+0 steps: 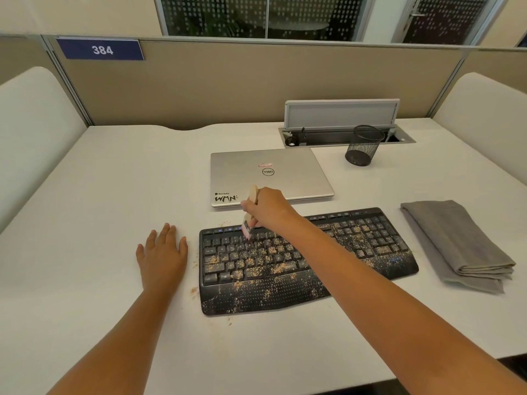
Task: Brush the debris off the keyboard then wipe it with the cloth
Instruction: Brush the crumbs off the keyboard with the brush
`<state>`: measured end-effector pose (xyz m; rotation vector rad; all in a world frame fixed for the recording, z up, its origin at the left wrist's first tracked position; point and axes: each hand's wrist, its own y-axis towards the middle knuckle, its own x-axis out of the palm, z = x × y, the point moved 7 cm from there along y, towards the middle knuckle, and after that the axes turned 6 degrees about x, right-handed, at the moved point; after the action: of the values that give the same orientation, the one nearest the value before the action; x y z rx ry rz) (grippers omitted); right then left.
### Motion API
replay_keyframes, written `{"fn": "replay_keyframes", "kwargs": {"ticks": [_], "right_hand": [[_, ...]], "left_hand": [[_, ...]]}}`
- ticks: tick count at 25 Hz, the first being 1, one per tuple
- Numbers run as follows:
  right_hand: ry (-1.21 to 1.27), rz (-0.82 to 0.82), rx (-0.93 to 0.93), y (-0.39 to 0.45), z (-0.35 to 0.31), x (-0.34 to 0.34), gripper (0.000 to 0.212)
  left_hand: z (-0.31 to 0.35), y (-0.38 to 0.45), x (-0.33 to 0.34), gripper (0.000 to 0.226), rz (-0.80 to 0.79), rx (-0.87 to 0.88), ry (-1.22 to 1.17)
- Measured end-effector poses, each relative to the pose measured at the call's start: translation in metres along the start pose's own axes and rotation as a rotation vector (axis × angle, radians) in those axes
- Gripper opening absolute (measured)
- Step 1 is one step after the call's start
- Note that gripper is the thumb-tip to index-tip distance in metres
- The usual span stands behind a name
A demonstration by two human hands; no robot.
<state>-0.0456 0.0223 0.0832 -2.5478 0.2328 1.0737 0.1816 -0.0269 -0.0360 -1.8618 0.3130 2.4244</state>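
Keyboard (299, 258) lay black on the white desk (99, 195), near its front half, slightly angled. Tan debris (256, 270) was scattered over the middle keys, the number pad and the palm rest; a few crumbs sat on the desk just off the left edge and front left corner. Right forearm crossed the keyboard's middle and hid a band of keys there.

Right hand (266, 208) gripped a brush (249, 215), fingers curled round the pale handle. Handle top stuck up above the knuckles; bristles touched the top key rows at the keyboard's left end. Fingertips hidden behind the handle; ferrule hard to make out.

Left hand (162, 253) rested flat on the desk just left of the keyboard, fingers straight and spread, holding nothing.

Cloth (456, 246), grey and folded, lay to the right of the keyboard, apart from it. Closed laptop (271, 175) sat just behind the keyboard, its front left corner partly covered by the brush hand. Mesh cup (363, 145) stood further back right.

Open desk surface stretched left of the left hand and in front of the keyboard. The desk's front edge showed at lower right.
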Motion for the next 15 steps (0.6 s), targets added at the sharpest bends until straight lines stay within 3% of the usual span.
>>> {"fn": "replay_keyframes", "kwargs": {"ticks": [4, 8, 13, 15], "right_hand": [[-0.05, -0.098, 0.079, 0.0, 0.01, 0.004, 0.028], [-0.049, 0.027, 0.022, 0.002, 0.004, -0.011, 0.033], [-0.049, -0.039, 0.114, -0.001, 0.022, -0.011, 0.029], [-0.032, 0.022, 0.097, 0.0, 0.019, -0.017, 0.03]], "left_hand": [[0.0, 0.0, 0.001, 0.052, -0.001, -0.001, 0.012], [0.0, 0.001, 0.0, 0.05, 0.011, 0.007, -0.003], [-0.001, 0.001, 0.0, 0.05, 0.014, 0.01, 0.003], [0.0, 0.001, 0.0, 0.05, 0.016, 0.013, 0.001]]}}
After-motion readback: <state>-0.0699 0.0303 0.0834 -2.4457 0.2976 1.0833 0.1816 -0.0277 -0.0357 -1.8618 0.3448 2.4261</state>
